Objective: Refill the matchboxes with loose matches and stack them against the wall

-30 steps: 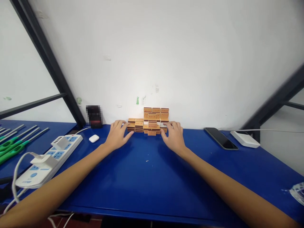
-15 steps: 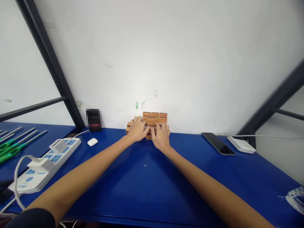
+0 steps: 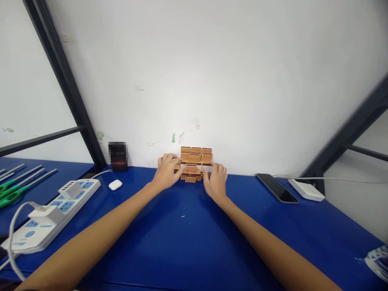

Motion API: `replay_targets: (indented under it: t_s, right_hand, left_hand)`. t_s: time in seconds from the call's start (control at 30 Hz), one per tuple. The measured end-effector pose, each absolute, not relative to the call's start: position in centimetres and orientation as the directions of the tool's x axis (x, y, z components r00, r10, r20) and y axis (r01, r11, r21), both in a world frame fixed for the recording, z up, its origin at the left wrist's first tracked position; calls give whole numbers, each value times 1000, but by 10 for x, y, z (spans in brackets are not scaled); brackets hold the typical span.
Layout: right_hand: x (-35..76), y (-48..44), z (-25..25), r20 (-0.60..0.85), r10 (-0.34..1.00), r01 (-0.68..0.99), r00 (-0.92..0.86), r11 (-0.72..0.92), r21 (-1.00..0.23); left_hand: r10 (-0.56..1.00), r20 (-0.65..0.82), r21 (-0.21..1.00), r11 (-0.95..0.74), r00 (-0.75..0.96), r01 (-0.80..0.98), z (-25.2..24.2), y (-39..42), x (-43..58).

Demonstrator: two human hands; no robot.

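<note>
A stepped stack of small orange-brown printed boxes, which look like matchboxes, stands against the wall at the back of the blue table. My left hand is at the stack's left side, thumb and fingers apart, covering some of the boxes there. At the right side is my right hand, its thumb and index finger spread beside the lower rows. Between the hands, a front box lies in the lower middle of the stack. Whether the fingertips touch the boxes I cannot tell.
On the left are a white power strip, green-handled tools, a white earbud case and a dark blurred box. A phone and a white flat device lie right. Black metal bars slope alongside.
My hands have moved apart from the middle of the stack, left hand leftwards and right hand rightwards. More of the stack's front now shows. The view has shifted slightly.
</note>
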State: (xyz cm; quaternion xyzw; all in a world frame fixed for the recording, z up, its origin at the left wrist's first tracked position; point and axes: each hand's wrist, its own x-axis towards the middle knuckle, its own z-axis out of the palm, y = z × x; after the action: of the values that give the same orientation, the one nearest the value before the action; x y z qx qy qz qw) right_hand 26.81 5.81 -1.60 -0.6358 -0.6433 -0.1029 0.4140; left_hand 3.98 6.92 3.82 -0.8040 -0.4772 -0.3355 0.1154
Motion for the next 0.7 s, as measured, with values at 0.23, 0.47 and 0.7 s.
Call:
replay_targets:
  t_s: [0.23, 0.47, 0.7]
  right_hand:
    - [324, 57, -27, 520, 840, 957, 157, 1, -290]
    - [338, 67, -40, 447, 894, 982, -40, 118, -147]
    - [345, 72, -47, 408, 907, 988, -107, 141, -56]
  left_hand:
    - [771, 630, 264, -329, 96, 907, 20, 68, -66]
    - [822, 526, 179, -358, 218, 916, -18, 80, -89]
    - [869, 413, 152, -362, 274, 920, -26, 84, -91]
